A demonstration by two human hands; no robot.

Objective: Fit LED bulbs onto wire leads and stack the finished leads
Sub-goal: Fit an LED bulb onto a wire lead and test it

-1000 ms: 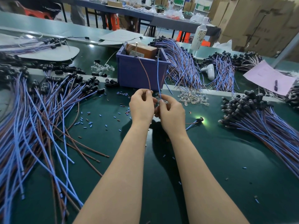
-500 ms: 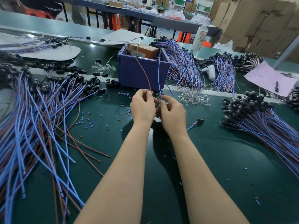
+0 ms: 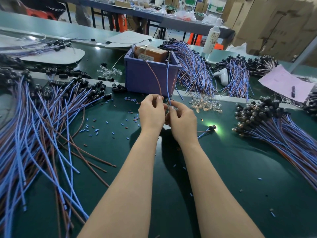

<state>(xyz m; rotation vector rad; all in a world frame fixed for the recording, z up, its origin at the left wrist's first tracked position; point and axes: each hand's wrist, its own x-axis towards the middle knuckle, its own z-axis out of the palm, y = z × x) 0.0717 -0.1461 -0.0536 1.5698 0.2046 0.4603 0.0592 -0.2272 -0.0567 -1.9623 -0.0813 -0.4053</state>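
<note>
My left hand pinches a brown wire that arcs up to a metal post on the purple bin. My right hand pinches a blue wire running up to a second post, with a small clear LED bulb at its fingertips, mostly hidden. Both hands meet just in front of the bin. A pile of clear LED bulbs lies to the right. One lead with a lit socket glows on the mat. Finished leads are stacked at right; bare leads spread at left.
A white bottle stands behind the bin. More wire bundles lie at the back, with a pink paper at far right. Small cut bits of insulation litter the green mat. Another clear bulb heap sits left of the bin.
Both hands stay in the same place in front of the bin, with only small finger movement. The socket lead on the mat, dark half a second ago, glows again.
</note>
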